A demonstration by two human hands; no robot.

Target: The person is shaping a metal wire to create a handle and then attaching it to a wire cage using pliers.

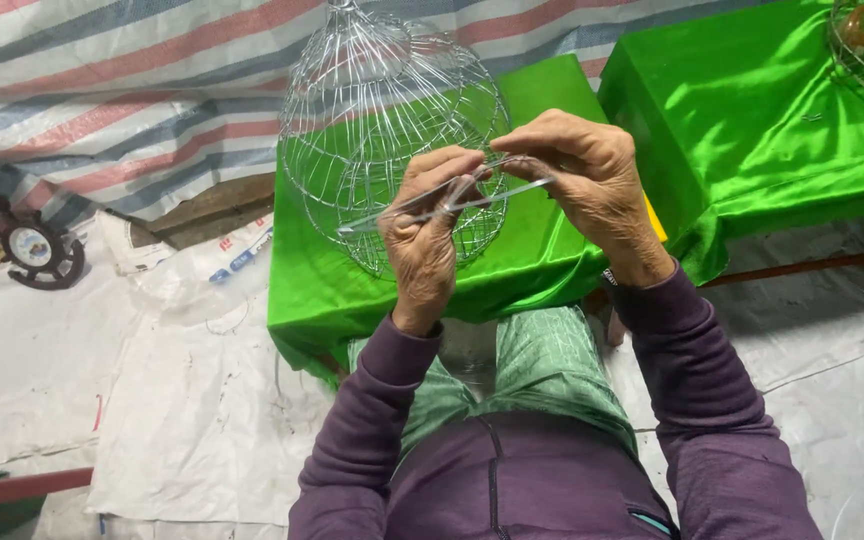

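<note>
Wire frame [382, 120]: thin bare metal, silvery, shiny, smooth. Clear strip [432, 200] pinched between left hand [422, 240] and right hand [592, 185]: transparent, glossy, plastic by look. Green cloth [512, 250] over table: satin-like, bright sheen, soft folds. Second green cloth [752, 130]: same glossy fabric. Striped tarp [102, 90] behind: woven plastic, slight shine, creased. Floor sheet [182, 400]: white woven plastic, matt, wrinkled, stained. Sleeves [372, 420]: purple knit cloth, matt. Trousers [542, 360]: green cloth, matt.
</note>
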